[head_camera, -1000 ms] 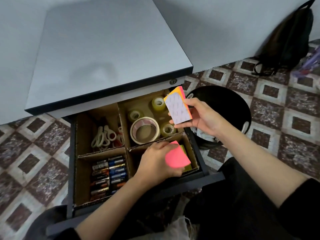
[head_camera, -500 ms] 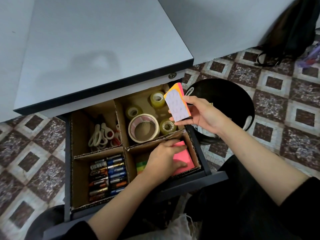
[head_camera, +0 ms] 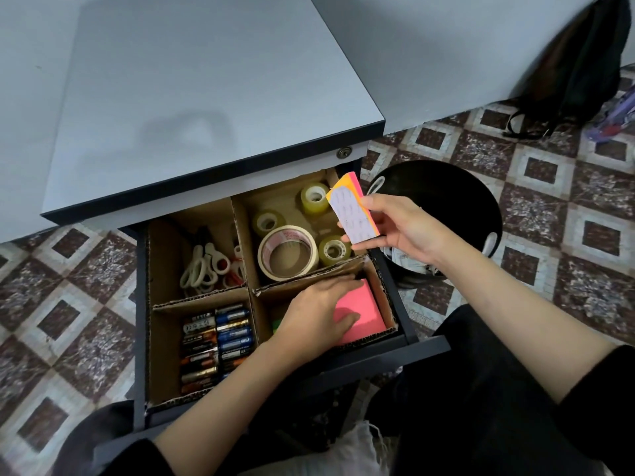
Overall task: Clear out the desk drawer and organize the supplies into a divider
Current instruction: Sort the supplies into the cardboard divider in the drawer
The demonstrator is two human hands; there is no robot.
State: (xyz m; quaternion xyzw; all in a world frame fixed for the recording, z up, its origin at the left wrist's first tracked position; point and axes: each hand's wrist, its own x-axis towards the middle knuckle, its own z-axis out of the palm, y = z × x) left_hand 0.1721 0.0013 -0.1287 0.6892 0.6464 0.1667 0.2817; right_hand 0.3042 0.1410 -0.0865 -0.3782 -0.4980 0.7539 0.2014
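In the near-right compartment: the pink pad [head_camera: 364, 314] lies flat against the right wall of the cardboard divider [head_camera: 199, 298]. A green item [head_camera: 276, 326] shows beside it, mostly hidden by the wrist.
Left hand [head_camera: 316, 314]: fingers released and straight, laid flat on the pink pad with the thumb on its top face. The flat press probably seats the pad square in the corner.
Right hand [head_camera: 402, 231]: fingers and thumb grasp the multicolour pad [head_camera: 354, 214] by its lower end and hold it above the right rear of the drawer [head_camera: 378, 365]. Held there, it is clear of the working hand and likely next in line.
Multicolour pad: tilted, white backing toward the camera, with orange and pink edges visible.
Far-right compartment: one large tape roll [head_camera: 287, 252] and three small clear rolls, grouped by kind.
Far-left compartment: scissors [head_camera: 202, 269] with white handles.
Near-left compartment: batteries [head_camera: 216, 345] laid side by side in two columns, which limits rolling.
Writing: there is print on the pad backing, the large roll's core and the battery jackets. None of it is legible at this size.
Drawer: pulled out beneath the tabletop [head_camera: 206, 80], with the divider seated inside it.
Waste bin [head_camera: 446, 201]: on the floor just beside the drawer's right side.
Task state: sorting appears nearly complete, with one pad left to place.
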